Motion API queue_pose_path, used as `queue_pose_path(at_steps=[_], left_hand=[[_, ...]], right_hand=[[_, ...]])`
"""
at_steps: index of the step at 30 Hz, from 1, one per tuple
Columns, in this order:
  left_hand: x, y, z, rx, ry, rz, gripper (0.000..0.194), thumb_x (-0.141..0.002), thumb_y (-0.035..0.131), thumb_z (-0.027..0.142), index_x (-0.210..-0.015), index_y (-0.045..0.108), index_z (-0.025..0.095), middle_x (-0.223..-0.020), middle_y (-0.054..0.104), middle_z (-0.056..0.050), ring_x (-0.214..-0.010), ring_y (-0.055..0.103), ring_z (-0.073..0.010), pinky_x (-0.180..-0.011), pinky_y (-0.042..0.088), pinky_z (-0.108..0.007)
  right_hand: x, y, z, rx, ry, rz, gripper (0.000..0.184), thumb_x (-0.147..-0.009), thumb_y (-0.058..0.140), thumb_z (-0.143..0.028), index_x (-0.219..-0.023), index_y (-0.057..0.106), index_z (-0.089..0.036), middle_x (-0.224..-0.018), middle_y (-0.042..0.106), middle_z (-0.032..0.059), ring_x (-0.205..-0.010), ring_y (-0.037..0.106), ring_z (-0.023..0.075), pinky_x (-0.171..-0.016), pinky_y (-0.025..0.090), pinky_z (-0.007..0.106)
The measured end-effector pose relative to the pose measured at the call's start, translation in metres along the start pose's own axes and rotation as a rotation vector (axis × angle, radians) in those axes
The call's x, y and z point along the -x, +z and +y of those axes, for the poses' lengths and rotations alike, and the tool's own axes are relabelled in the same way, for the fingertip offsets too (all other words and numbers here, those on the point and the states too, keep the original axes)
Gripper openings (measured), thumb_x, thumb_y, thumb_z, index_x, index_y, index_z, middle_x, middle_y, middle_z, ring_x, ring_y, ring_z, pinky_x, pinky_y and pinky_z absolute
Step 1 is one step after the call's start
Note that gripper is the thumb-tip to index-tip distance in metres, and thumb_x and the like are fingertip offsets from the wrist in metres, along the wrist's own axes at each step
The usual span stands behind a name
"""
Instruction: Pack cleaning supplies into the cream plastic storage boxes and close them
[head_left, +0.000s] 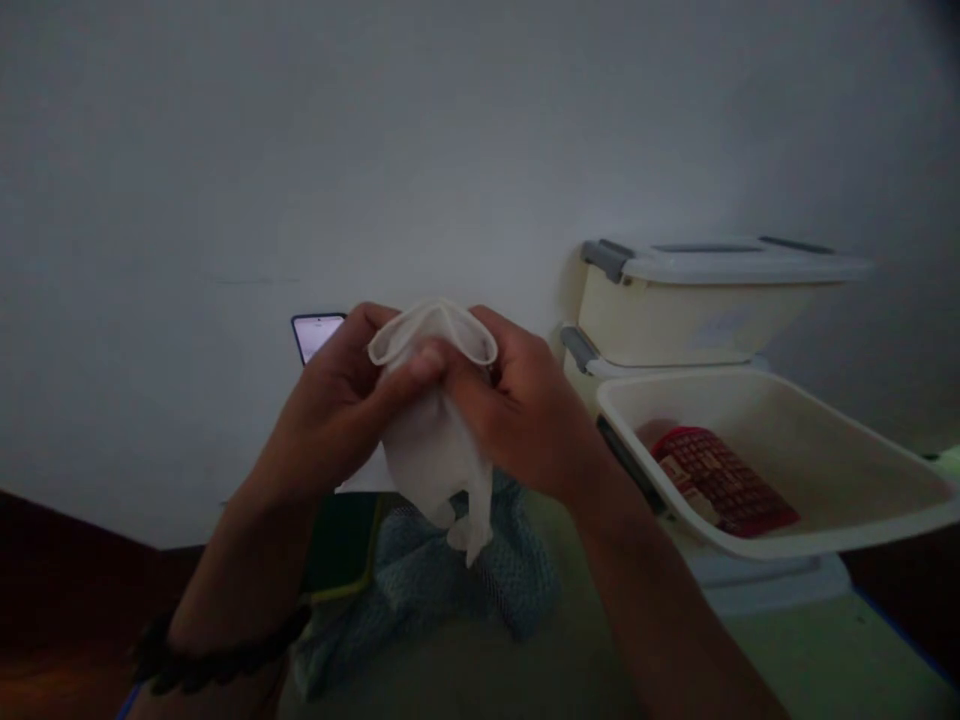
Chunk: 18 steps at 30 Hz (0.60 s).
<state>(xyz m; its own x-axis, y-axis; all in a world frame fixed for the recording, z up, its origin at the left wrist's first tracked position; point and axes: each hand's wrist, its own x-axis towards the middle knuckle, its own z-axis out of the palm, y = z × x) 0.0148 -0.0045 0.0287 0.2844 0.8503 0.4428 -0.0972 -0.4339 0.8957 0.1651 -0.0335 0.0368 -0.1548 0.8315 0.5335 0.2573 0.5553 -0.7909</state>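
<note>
Both hands are pinching the mouth of a white glove [435, 455], the left hand [334, 405] at nine o'clock of it and the right hand [529, 405] at three. From where I stand, the thumbs press close together over the front of the cuff, with the other fingers curled at its sides and mostly hidden. The glove is held up in mid-view; its cuff gapes toward twelve, and its limp fingers dangle toward six.

Directly below, at six o'clock, a blue-grey cloth [517, 560] lies rumpled. At seven there's a dark green item [341, 550] with a yellowish edge, partly behind the left forearm; I can't tell what it is. A black bracelet [225, 655] circles the left wrist.

Up at ten, a phone [315, 335] with a lit screen peeks out from behind the left hand. Over at three sits an open white bin [832, 475], a red packet [724, 485] lying inside it. Past that, at two, a lidded box [675, 315] with grey latches is stacked on another. The pale tabletop [847, 645] shows at four, and a plain wall [450, 130] fills twelve.
</note>
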Motion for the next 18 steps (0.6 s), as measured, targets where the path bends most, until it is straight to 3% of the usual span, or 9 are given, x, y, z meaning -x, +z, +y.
queue_pose_path(at_steps=[4, 10, 18], left_hand=[[-0.001, -0.006, -0.002, -0.039, 0.088, 0.006, 0.008, -0.079, 0.065, 0.028, -0.081, 0.062, 0.021, -0.066, 0.059, 0.003, -0.053, 0.051, -0.0074, -0.043, 0.041, -0.013], [-0.002, -0.002, 0.001, -0.063, 0.162, 0.080, 0.004, -0.078, 0.065, 0.021, -0.080, 0.063, 0.019, -0.069, 0.059, 0.003, -0.056, 0.051, -0.0067, -0.047, 0.041, -0.013], [0.005, -0.002, 0.008, -0.083, 0.141, 0.109, 0.007, -0.078, 0.064, 0.023, -0.074, 0.061, 0.017, -0.061, 0.053, 0.004, -0.052, 0.046, -0.0057, -0.045, 0.038, -0.013]], right_hand=[[-0.001, -0.003, 0.000, -0.106, 0.078, -0.068, 0.020, -0.085, 0.053, -0.038, -0.087, 0.055, -0.018, -0.070, 0.051, -0.0037, -0.062, 0.046, 0.0084, -0.054, 0.036, 0.020], [0.001, -0.003, -0.004, -0.138, 0.076, -0.101, 0.018, -0.085, 0.053, -0.036, -0.089, 0.056, -0.018, -0.070, 0.050, -0.0044, -0.062, 0.045, 0.0069, -0.053, 0.038, 0.018], [0.002, -0.008, -0.008, -0.183, 0.053, -0.082, 0.017, -0.085, 0.056, -0.035, -0.087, 0.056, -0.018, -0.070, 0.052, -0.0048, -0.061, 0.046, 0.0059, -0.051, 0.038, 0.016]])
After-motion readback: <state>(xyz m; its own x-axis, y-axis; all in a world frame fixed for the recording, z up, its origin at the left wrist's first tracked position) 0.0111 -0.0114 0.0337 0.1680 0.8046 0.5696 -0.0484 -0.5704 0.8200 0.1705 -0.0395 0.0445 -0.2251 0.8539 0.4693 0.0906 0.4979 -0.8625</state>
